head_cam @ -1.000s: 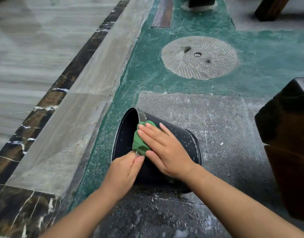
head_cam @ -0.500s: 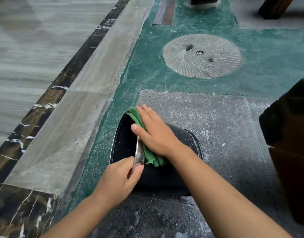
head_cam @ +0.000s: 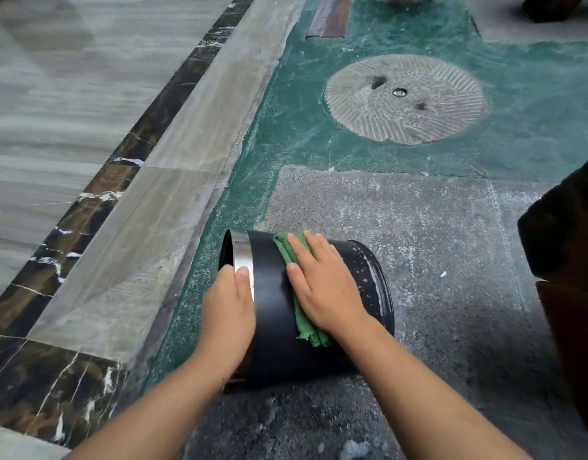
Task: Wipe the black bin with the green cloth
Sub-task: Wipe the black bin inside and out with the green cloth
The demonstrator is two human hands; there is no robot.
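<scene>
The black bin (head_cam: pixel 272 313) lies on its side on the stone floor, its mouth with a silver rim facing left. My left hand (head_cam: pixel 231 313) grips that rim, thumb on the metal band. My right hand (head_cam: pixel 322 287) lies flat on the folded green cloth (head_cam: pixel 306 327), pressing it against the bin's curved outer wall. The cloth runs from the top of the bin down its near side and sticks out beyond my palm at both ends. White specks dot the bin's base end at the right.
A round carved stone disc (head_cam: pixel 404 99) is set into the green floor beyond the bin. A dark wooden piece of furniture (head_cam: pixel 571 280) stands close at the right. Grey and brown marble tiles (head_cam: pixel 96 200) lie to the left.
The bin's mouth has turned from facing me to facing left. My right hand and the cloth moved from the rim onto the outer wall. My left hand stayed on the rim.
</scene>
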